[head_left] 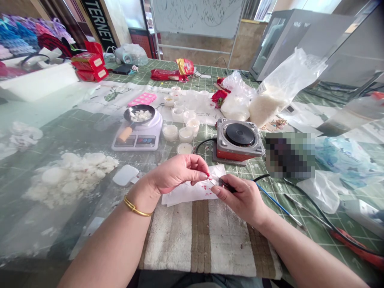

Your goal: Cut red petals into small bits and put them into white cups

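Observation:
Between thumb and fingertips, my left hand (183,170) pinches a small red piece (207,175), too small to name surely. My right hand (244,196) grips small dark-handled scissors (220,183), partly hidden by the fingers, with the metal tips close to the red piece. Both hands are over a white paper sheet (177,196), which has several tiny red bits (206,188) scattered on it. Under the paper's near edge lies a striped cloth (177,236).
Beyond my hands stand a hot plate (240,138), several cups of whitish wax (186,134), and a kitchen scale (138,140) bearing a small pan (127,116) of white chunks. White flakes (69,176) are heaped at left. Cables and a soldering iron (357,244) lie right.

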Demonstrator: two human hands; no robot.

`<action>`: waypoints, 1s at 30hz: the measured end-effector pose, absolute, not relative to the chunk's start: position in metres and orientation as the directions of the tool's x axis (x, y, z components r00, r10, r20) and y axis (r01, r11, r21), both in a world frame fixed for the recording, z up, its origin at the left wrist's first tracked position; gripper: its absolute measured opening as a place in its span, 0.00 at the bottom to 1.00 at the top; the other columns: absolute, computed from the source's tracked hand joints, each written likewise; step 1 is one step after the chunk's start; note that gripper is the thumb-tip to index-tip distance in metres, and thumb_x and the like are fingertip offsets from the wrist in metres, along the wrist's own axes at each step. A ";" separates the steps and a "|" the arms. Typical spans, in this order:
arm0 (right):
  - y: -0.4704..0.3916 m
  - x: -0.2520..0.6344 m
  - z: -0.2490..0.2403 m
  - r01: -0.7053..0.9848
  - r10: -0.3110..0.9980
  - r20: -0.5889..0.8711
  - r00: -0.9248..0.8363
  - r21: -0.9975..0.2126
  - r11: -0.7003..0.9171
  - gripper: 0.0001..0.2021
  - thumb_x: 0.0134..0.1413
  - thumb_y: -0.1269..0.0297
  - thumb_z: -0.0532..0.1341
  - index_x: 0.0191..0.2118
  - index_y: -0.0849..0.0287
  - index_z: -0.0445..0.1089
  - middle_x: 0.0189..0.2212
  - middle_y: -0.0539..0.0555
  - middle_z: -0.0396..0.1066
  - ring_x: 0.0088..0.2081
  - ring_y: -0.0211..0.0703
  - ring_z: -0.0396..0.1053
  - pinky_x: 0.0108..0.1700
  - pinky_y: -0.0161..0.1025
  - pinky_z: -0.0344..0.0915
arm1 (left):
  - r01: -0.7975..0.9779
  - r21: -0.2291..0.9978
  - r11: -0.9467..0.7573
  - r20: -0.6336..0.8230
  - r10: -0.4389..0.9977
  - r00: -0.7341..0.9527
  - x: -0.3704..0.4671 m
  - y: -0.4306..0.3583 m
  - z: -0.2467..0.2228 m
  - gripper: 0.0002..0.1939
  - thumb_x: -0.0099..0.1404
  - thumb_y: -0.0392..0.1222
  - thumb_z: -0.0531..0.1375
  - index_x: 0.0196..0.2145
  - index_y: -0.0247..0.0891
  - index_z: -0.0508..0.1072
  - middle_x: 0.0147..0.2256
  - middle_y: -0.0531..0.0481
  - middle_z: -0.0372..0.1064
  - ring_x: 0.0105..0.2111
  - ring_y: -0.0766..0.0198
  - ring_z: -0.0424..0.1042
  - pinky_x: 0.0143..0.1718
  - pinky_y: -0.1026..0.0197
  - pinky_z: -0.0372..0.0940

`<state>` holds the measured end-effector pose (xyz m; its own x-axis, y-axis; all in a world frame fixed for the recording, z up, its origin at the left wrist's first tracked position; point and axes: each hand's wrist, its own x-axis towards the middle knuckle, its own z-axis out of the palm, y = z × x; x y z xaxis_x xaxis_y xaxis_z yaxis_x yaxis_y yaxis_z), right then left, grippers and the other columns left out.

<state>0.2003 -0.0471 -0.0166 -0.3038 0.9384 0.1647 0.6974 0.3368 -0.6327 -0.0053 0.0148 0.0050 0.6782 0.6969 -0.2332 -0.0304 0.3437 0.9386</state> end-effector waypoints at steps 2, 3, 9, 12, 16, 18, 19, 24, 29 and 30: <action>-0.047 0.200 -0.017 0.695 0.937 0.166 -0.306 -0.635 0.339 0.15 0.55 0.51 0.56 0.28 0.59 0.64 0.17 0.44 0.57 0.20 0.30 0.50 0.22 0.29 0.50 | -0.040 0.938 0.343 -0.225 0.693 0.685 -0.005 0.015 0.005 0.08 0.53 0.37 0.65 0.30 0.32 0.71 0.24 0.55 0.65 0.24 0.74 0.63 0.27 0.69 0.57; -0.047 0.200 -0.017 0.694 0.937 0.165 -0.308 -0.635 0.340 0.15 0.55 0.51 0.56 0.28 0.59 0.64 0.17 0.44 0.57 0.20 0.30 0.50 0.22 0.29 0.50 | -0.042 0.938 0.343 -0.222 0.692 0.687 -0.005 0.015 0.005 0.08 0.54 0.37 0.65 0.30 0.32 0.71 0.24 0.55 0.65 0.24 0.74 0.63 0.27 0.69 0.57; -0.046 0.200 -0.017 0.691 0.931 0.158 -0.328 -0.632 0.351 0.16 0.57 0.52 0.54 0.27 0.59 0.64 0.17 0.44 0.55 0.20 0.30 0.50 0.22 0.30 0.49 | -0.018 0.941 0.339 -0.235 0.690 0.685 -0.004 0.016 0.004 0.09 0.53 0.37 0.66 0.30 0.33 0.70 0.24 0.55 0.64 0.23 0.73 0.62 0.26 0.68 0.57; -0.046 0.200 -0.017 0.695 0.931 0.159 -0.329 -0.626 0.353 0.16 0.57 0.52 0.54 0.26 0.59 0.63 0.17 0.45 0.55 0.20 0.31 0.50 0.23 0.30 0.49 | -0.008 0.945 0.326 -0.233 0.692 0.683 -0.004 0.015 0.004 0.08 0.53 0.37 0.65 0.30 0.33 0.70 0.24 0.55 0.64 0.24 0.73 0.62 0.27 0.68 0.57; -0.046 0.200 -0.018 0.699 0.932 0.176 -0.316 -0.622 0.354 0.15 0.57 0.52 0.55 0.27 0.59 0.64 0.17 0.45 0.56 0.20 0.30 0.50 0.22 0.29 0.49 | -0.003 0.949 0.315 -0.227 0.690 0.687 -0.004 0.015 0.005 0.09 0.53 0.38 0.65 0.31 0.33 0.70 0.24 0.54 0.64 0.24 0.72 0.62 0.26 0.68 0.57; -0.047 0.199 -0.017 0.692 0.935 0.183 -0.304 -0.632 0.349 0.15 0.55 0.52 0.56 0.29 0.59 0.64 0.17 0.44 0.57 0.19 0.30 0.50 0.22 0.28 0.50 | -0.008 0.948 0.318 -0.227 0.693 0.684 -0.005 0.015 0.005 0.09 0.53 0.39 0.65 0.31 0.33 0.70 0.24 0.54 0.64 0.24 0.72 0.61 0.26 0.68 0.57; -0.047 0.199 -0.017 0.688 0.936 0.185 -0.300 -0.637 0.347 0.15 0.55 0.52 0.57 0.29 0.59 0.64 0.17 0.44 0.57 0.19 0.29 0.50 0.21 0.28 0.50 | -0.010 0.947 0.320 -0.227 0.693 0.684 -0.005 0.015 0.005 0.09 0.54 0.39 0.65 0.31 0.33 0.70 0.24 0.54 0.63 0.24 0.72 0.61 0.26 0.67 0.57; -0.047 0.199 -0.016 0.690 0.935 0.169 -0.311 -0.636 0.345 0.15 0.55 0.52 0.56 0.28 0.59 0.64 0.17 0.44 0.57 0.19 0.29 0.51 0.22 0.28 0.50 | -0.021 0.946 0.324 -0.219 0.684 0.695 -0.005 0.014 0.004 0.08 0.55 0.38 0.64 0.31 0.33 0.70 0.24 0.54 0.64 0.24 0.72 0.61 0.27 0.68 0.57; -0.047 0.199 -0.016 0.703 0.936 0.152 -0.316 -0.625 0.339 0.16 0.57 0.51 0.54 0.27 0.59 0.64 0.17 0.44 0.56 0.20 0.30 0.50 0.22 0.29 0.49 | -0.027 0.945 0.325 -0.212 0.674 0.707 -0.004 0.014 0.005 0.08 0.55 0.38 0.64 0.31 0.33 0.70 0.25 0.53 0.64 0.24 0.72 0.62 0.27 0.67 0.58; -0.047 0.199 -0.017 0.703 0.936 0.152 -0.318 -0.624 0.341 0.16 0.57 0.51 0.54 0.27 0.59 0.64 0.17 0.44 0.55 0.20 0.31 0.50 0.22 0.30 0.49 | -0.026 0.946 0.323 -0.210 0.674 0.708 -0.004 0.014 0.005 0.08 0.54 0.38 0.64 0.31 0.33 0.70 0.25 0.53 0.64 0.24 0.72 0.62 0.27 0.67 0.58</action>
